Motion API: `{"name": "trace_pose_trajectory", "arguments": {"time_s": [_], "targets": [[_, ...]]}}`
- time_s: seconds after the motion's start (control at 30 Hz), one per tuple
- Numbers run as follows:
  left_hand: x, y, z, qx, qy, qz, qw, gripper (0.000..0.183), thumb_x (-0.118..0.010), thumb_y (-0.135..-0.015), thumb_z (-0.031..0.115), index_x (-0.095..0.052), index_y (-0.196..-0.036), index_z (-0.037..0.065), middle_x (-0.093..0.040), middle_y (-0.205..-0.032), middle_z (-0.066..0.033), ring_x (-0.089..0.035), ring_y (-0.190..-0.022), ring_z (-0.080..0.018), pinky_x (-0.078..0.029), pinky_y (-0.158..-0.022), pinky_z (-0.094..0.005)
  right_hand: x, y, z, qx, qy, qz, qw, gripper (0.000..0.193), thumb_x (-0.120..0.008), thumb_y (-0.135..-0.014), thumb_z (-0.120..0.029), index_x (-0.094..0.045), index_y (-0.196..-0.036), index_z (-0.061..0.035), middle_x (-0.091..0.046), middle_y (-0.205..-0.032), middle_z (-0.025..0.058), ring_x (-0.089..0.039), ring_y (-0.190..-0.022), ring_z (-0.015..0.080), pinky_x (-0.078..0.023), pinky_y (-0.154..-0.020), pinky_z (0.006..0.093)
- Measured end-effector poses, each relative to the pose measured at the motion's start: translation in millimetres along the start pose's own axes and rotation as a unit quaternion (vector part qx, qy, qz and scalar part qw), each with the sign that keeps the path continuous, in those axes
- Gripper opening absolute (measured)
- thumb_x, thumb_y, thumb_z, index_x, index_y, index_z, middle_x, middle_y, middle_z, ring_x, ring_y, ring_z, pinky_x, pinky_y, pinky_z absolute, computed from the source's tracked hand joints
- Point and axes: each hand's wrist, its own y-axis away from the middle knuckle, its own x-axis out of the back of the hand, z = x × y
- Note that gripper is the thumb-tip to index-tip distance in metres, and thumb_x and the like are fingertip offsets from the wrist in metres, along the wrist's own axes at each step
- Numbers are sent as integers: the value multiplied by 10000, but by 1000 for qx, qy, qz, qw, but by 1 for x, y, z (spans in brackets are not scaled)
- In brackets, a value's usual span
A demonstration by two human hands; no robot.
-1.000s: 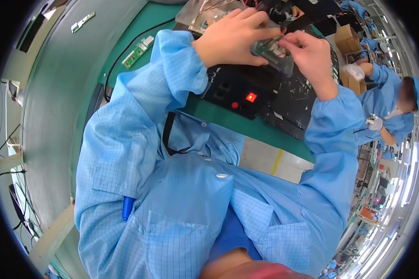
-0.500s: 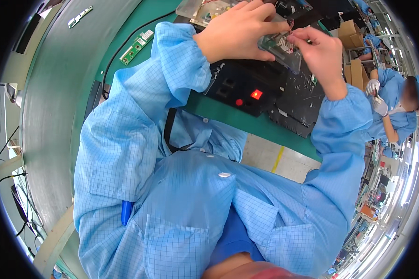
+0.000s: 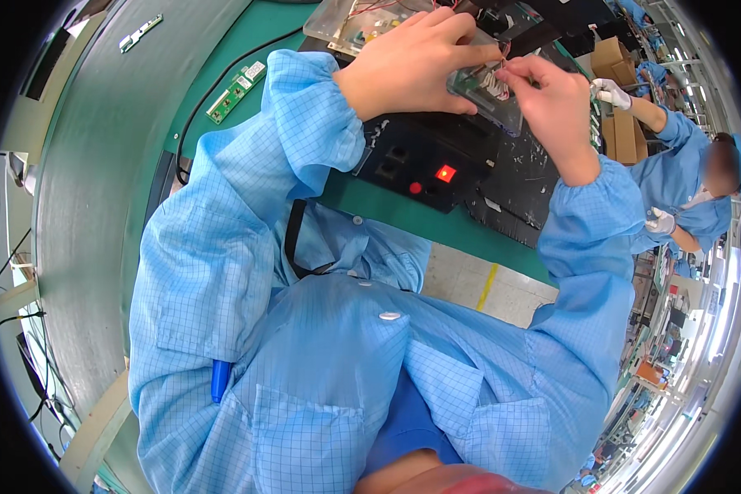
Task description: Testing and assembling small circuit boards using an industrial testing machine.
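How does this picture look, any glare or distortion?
Head view: the grey-green surface curves toward the dark rim; head view, far right: light strips glare white; head view, upper middle: the red switch glows, while thin wires by the right hand are too small to trace.

The smock [image 3: 329,329] was light blue, dark-gridded, with gathered cuffs [image 3: 350,136], chest pockets [image 3: 309,449] and pale snaps [image 3: 389,315]. A darker blue collar [image 3: 405,432] showed beneath; the left sleeve [image 3: 202,280] bore a blue pen [image 3: 220,380].

Glossy plastic case [image 3: 492,105]; matt cloth sleeves [image 3: 589,214]; scuffed black plate [image 3: 523,183].
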Motion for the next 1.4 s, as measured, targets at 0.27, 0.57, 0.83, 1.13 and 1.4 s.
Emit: {"name": "trace_pose_trajectory", "arguments": {"time_s": [0.27, 0.57, 0.83, 1.13, 1.4], "targets": [[0, 2, 8, -99, -240, 78, 963, 575, -798, -796, 288, -617, -1286, 48, -531, -1123, -138, -535, -1088, -307, -471, -925, -384, 5, 0, 0, 11, 23, 2, 1000, 117, -785, -826, -113, -754, -892, -21, -742, -749, 88, -712, -636, 137, -513, -566, 259], [-41, 14, 45, -44, -86, 100, 990, 253, -708, -760, 224, -642, -923, 42, -593, -1250, -146, -654, -875, -260, -512, -796, -400, 36, -17, -17, -10, -33, 4, 999, 198, -742, -875, -195, -761, -997, -40, -753, -853, 109, -728, -700, 205, -533, -623, 292], [-64, -4, 83, 62, -127, 87, 986, 338, -719, -752, 205, -609, -1018, 28, -592, -1169, -206, -664, -703, -259, -526, -679, -387, 28, -45, -23, 20, 85, -214, 973, 163, -717, -834, -180, -733, -895, -30, -685, -826, 149, -677, -758, 329, -537, -653, 407], [-61, -7, 92, 138, -7, 78, 987, 554, -694, -834, 239, -450, -1220, -75, -560, -1194, -262, -650, -616, -401, -541, -542, -462, 32, -60, -26, 218, 254, -240, 911, 134, -734, -775, -120, -688, -829, -7, -671, -803, 137, -683, -814, 343, -564, -701, 434], [-69, -2, 89, 145, -5, 73, 987, 485, -678, -849, 246, -472, -1166, -59, -546, -1252, -228, -639, -560, -375, -525, -480, -453, 28, -60, -29, 243, 276, -231, 901, 127, -764, -716, -111, -710, -799, -31, -675, -815, 121, -678, -807, 330, -560, -701, 424]]}}
